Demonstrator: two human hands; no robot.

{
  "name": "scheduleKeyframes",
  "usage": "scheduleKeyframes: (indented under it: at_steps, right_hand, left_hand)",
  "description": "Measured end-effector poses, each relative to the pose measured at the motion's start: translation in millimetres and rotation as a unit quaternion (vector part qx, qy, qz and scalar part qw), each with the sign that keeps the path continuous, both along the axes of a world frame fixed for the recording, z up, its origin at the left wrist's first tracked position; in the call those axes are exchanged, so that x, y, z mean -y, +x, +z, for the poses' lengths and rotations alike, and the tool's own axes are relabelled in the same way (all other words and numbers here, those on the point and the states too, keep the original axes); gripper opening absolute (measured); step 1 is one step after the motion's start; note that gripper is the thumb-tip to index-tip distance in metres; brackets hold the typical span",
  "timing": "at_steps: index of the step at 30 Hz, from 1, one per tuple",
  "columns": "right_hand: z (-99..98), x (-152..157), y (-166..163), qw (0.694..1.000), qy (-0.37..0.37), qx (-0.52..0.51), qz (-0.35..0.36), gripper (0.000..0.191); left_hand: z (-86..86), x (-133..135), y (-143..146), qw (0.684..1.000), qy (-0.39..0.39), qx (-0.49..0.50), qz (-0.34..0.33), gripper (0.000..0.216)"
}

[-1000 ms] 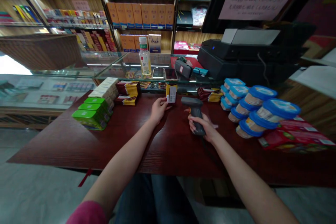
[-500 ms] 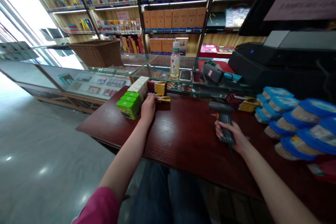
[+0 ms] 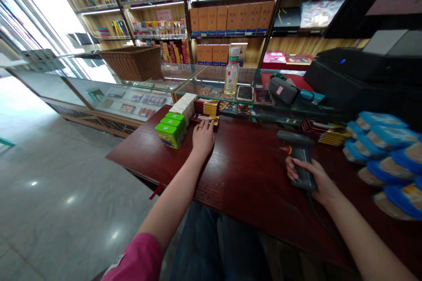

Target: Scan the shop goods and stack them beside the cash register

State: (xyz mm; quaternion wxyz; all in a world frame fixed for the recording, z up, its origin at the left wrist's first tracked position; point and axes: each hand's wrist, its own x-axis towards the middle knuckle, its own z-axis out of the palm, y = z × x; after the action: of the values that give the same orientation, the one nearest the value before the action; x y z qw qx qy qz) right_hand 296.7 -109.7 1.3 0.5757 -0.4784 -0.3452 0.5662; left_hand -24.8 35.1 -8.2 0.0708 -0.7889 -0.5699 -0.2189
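Note:
My left hand (image 3: pixel 203 137) lies palm down on the dark red wooden counter (image 3: pixel 237 167), fingers stretched out. Its fingertips touch a flat dark red and yellow packet (image 3: pixel 216 120) in front of a small stack of similar packets (image 3: pixel 207 106). Left of this hand stand green boxes (image 3: pixel 171 129), with a row of white boxes (image 3: pixel 183 105) behind them. My right hand (image 3: pixel 318 180) is wrapped around the handle of a black barcode scanner (image 3: pixel 298 153), held over the counter's right part. The scanner's head points left, and its cable runs down below the hand.
Blue-lidded tubs (image 3: pixel 382 136) are piled at the right, beside another stack of red and yellow packets (image 3: pixel 325 132). Behind the counter, a glass display case (image 3: pixel 198 81) bears a drink bottle (image 3: pixel 232 72), a phone (image 3: pixel 245 93) and a wicker basket (image 3: pixel 132 61).
My left hand has moved slightly right along the flat packet, its fingers now flatter and more extended. My right hand still grips the scanner. The whole view has shifted a little.

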Motion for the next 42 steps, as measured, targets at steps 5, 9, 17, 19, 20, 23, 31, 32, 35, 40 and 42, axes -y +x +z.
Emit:
scheduleKeyframes:
  at_steps: [5,9,17,19,20,23,31,32,35,40,42]
  right_hand:
    - [3.8,0.4,-2.5,1.0,-0.01,0.005,-0.008,0.037]
    - [6.0,0.6,-3.6,1.0,-0.009,0.009,-0.011,0.036]
    - [1.7,-0.2,-3.0,1.0,0.005,0.006,-0.015,0.032]
    - [0.9,-0.6,-3.4,0.999,0.023,-0.002,-0.032,0.037]
    - [1.0,-0.8,-3.3,0.998,0.033,-0.005,-0.046,0.039]
    - [1.9,-2.6,0.5,0.991,0.068,-0.012,-0.114,0.037]
    - [-4.7,-12.6,34.2,0.934,0.157,0.041,-0.317,0.037]
    - [-6.2,-12.3,37.4,0.926,0.166,0.059,-0.334,0.034]
    - [-9.3,-10.1,43.4,0.907,0.183,0.078,-0.371,0.034]
    - [-7.1,-9.6,44.1,0.9,0.172,0.068,-0.394,0.038]
    - [-4.6,-10.7,42.7,0.902,0.177,0.06,-0.389,0.038]
  left_hand:
    - [-2.2,-7.6,-5.8,0.999,-0.03,0.014,0.039,0.062]
    - [-4.7,-13.5,-9.4,0.998,-0.05,0.032,0.033,0.064]
    - [-5.2,-11.9,-2.1,0.997,-0.048,0.014,0.055,0.072]
    - [-2.1,-5.7,1.9,0.998,-0.029,0.008,0.047,0.074]
    - [-0.7,-1.7,5.6,0.999,-0.016,0.005,0.032,0.073]
    - [1.0,12.2,28.6,0.999,0.023,-0.003,-0.049,0.068]
    - [-7.8,38.4,187.3,0.933,0.045,-0.056,-0.352,0.066]
    - [-8.2,39.4,211.1,0.928,0.046,-0.047,-0.366,0.067]
    - [-8.0,34.4,272.8,0.931,0.039,-0.005,-0.363,0.069]
    - [-9.2,5.1,322.4,0.927,0.024,0.034,-0.373,0.07]
    - [-9.6,-5.8,326.3,0.928,0.013,0.045,-0.37,0.068]
